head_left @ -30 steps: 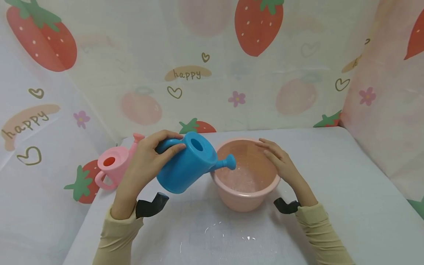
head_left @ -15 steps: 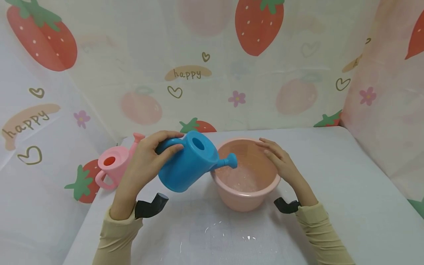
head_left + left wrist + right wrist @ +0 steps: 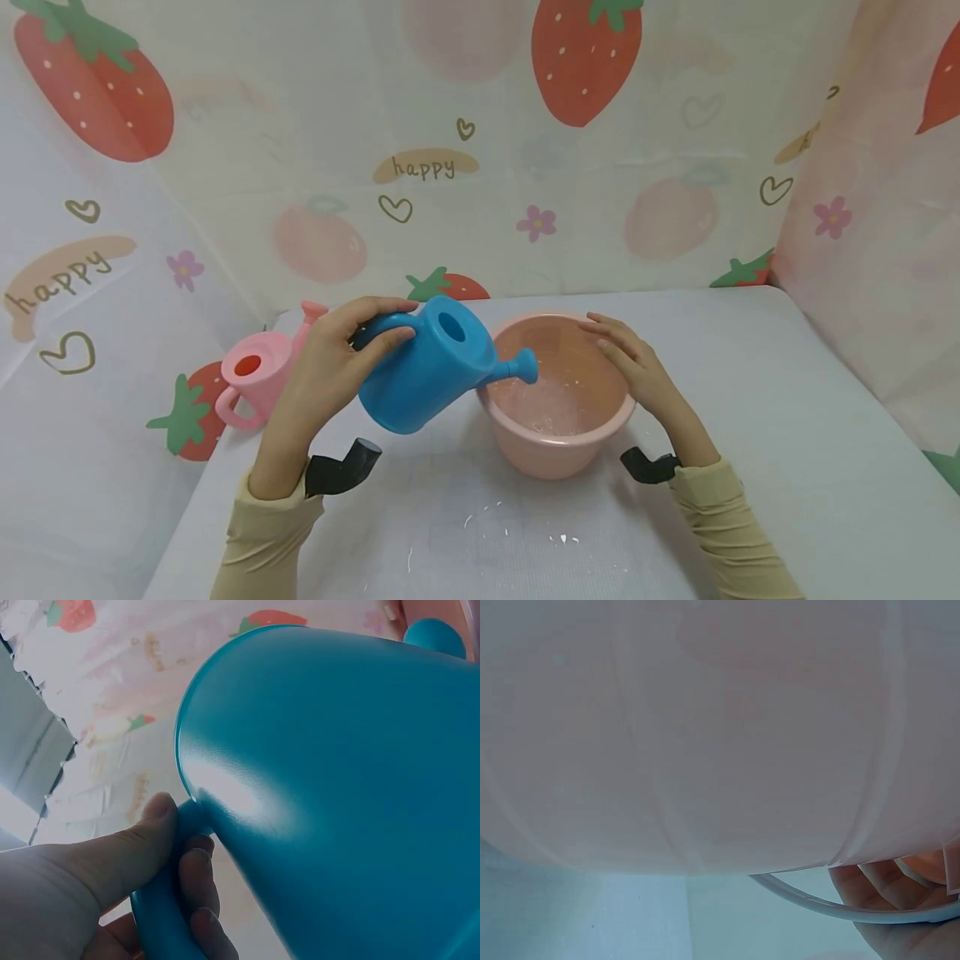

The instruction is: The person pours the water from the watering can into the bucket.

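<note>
My left hand (image 3: 341, 350) grips the handle of a blue watering can (image 3: 427, 367), its fingers curled round it in the left wrist view, where the can's body (image 3: 330, 780) fills most of the picture. The can is held up and tilted right, its spout end over the left part of a pink basin (image 3: 555, 458). Bright specks and ripples show in the water (image 3: 551, 404) inside; no clear stream can be made out. My right hand (image 3: 637, 367) rests over the basin's right rim with fairly straight fingers. The basin's wall (image 3: 705, 735) covers much of the right wrist view.
A pink watering can (image 3: 258, 375) stands at the left edge of the table, partly behind my left forearm. Wet spots (image 3: 562, 539) glisten on the white table (image 3: 787, 433) before the basin. A curtain (image 3: 570, 167) printed with strawberries encloses the back and sides.
The blue watering can has shifted very slightly to the right, its spout end a little further over the basin. My right hand and the basin stay where they were.
</note>
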`<control>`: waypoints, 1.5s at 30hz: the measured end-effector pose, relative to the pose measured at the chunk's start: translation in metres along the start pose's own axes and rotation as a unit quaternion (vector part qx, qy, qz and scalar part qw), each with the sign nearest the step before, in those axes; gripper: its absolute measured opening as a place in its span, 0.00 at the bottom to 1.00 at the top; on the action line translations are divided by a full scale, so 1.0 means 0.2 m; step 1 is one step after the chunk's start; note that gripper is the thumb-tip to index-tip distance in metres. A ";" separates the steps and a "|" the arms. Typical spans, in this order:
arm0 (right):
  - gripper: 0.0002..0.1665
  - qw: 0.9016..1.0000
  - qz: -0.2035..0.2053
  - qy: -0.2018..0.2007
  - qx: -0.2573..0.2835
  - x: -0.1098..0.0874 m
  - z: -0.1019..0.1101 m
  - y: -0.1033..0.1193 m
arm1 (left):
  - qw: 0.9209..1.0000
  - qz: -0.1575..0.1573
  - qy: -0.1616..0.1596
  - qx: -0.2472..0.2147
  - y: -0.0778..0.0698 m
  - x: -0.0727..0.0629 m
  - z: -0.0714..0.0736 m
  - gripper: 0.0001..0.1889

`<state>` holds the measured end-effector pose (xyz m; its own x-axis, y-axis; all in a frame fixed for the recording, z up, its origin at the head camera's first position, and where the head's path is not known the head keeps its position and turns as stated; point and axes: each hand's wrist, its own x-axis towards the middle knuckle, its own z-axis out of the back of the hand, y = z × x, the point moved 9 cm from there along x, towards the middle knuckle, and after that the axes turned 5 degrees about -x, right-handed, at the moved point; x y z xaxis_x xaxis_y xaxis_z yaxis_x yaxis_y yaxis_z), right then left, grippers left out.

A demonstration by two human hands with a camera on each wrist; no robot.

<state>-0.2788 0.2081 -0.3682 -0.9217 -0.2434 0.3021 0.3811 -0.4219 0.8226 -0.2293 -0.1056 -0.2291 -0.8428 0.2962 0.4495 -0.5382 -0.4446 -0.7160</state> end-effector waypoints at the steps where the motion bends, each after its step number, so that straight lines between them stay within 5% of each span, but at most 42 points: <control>1: 0.21 1.000 0.000 0.000 0.000 0.00 0.00 0.00 | 1.000 -0.002 -0.001 0.000 0.00 0.00 0.00 0.17; 16: 0.21 1.000 0.002 -0.003 0.005 0.00 0.00 0.00 | 1.000 -0.008 -0.012 0.012 -0.01 0.01 0.00 0.17; 45: 0.21 1.000 0.008 -0.003 0.007 0.00 0.00 0.01 | 0.993 -0.106 -0.027 0.049 -0.10 0.03 -0.04 0.16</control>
<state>-0.2783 0.2084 -0.3668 -0.9159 -0.2453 0.3176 0.3946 -0.4064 0.8241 -0.2233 -0.0887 -0.2158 -0.7084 0.3480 0.6141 -0.7000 -0.4579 -0.5480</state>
